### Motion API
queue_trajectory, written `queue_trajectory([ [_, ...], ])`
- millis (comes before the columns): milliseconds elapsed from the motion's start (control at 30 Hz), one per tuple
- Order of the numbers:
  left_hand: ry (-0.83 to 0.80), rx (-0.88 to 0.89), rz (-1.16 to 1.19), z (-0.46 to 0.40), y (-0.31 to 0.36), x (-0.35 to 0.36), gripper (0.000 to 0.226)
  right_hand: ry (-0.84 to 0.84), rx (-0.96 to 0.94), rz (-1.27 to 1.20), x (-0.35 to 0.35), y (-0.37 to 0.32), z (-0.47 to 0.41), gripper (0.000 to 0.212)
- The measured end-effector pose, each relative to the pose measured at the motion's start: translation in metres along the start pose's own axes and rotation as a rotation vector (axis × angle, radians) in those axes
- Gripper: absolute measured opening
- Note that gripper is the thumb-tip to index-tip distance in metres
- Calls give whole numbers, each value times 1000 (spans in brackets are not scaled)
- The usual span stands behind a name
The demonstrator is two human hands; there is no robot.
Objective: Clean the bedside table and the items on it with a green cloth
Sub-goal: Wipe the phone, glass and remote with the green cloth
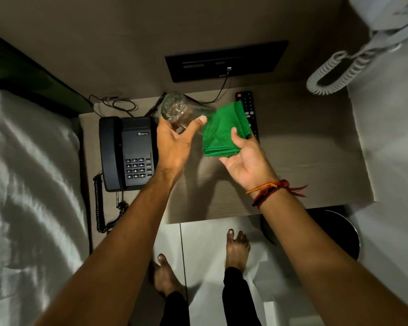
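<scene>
Head view shows the left hand [174, 140] in a closed grip on a glass [181, 111], tilted above the table [304, 161] so the right hand [247, 163], gripping the folded cloth [222, 132], can wipe its side, phone [127, 154] left, remote [249, 109] behind.

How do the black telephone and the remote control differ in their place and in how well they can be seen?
The black telephone lies on the table's left side near the bed, fully visible; the remote control lies farther back, right of centre, partly hidden behind the green cloth. The telephone is broad with a coiled cord; the remote is slim and cordless. Both are black, with buttons.
</scene>
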State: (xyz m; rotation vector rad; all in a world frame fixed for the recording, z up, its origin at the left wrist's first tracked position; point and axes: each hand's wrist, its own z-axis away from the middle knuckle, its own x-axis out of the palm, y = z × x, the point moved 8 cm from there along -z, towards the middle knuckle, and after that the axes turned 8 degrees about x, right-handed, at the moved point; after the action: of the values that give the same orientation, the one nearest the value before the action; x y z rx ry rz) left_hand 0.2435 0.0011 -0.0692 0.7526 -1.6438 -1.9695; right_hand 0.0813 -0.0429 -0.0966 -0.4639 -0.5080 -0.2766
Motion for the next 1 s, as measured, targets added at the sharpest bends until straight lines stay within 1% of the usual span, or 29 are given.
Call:
queue_trajectory([
  [100,40,-20,-158,-1,-7,-6,64,58,-6,-15,-22,-14,3,44],
  [167,-5,-40,-267,0,-16,-8,76,101,-35,-35,-40,-29,3,39],
  [267,-62,-82,-333,6,-32,-3,79,213,-115,-10,-73,-60,1,25],
  [400,-57,-92,-337,13,-47,2,73,425,-285,240,-101,-94,9,30],
  [500,-34,-99,-335,17,-51,5,73,516,-401,403,-108,-110,12,34],
  [567,-4,-135,-296,20,-54,7,76,540,-432,510,-107,-115,10,38],
  [600,40,-184,-253,25,-57,8,75,552,-443,574,-106,-117,8,40],
  [633,108,-248,-184,32,-62,8,68,561,-449,640,-104,-119,5,41],
  [667,170,-314,-169,42,-69,10,59,566,-453,709,-101,-119,2,41],
  [700,222,-382,-210,53,-74,14,50,566,-456,774,-97,-120,-1,42],
  [733,221,-432,-244,64,-81,24,40,562,-461,834,-93,-120,-4,41],
  [767,181,-476,-234,73,-85,40,31,551,-470,893,-89,-121,-6,41],
  [800,118,-496,-169,79,-84,60,25,539,-478,947,-84,-121,-8,39],
  [833,51,-490,-116,79,-82,81,22,528,-479,997,-81,-122,-10,37],
  [900,-43,-450,-90,66,-72,113,28,513,-467,1072,-74,-123,-15,33],
  [933,-57,-462,-63,57,-69,125,32,500,-453,1098,-72,-124,-17,31],
  [1000,-62,-549,29,42,-63,144,36,471,-410,1139,-69,-122,-21,33],
])
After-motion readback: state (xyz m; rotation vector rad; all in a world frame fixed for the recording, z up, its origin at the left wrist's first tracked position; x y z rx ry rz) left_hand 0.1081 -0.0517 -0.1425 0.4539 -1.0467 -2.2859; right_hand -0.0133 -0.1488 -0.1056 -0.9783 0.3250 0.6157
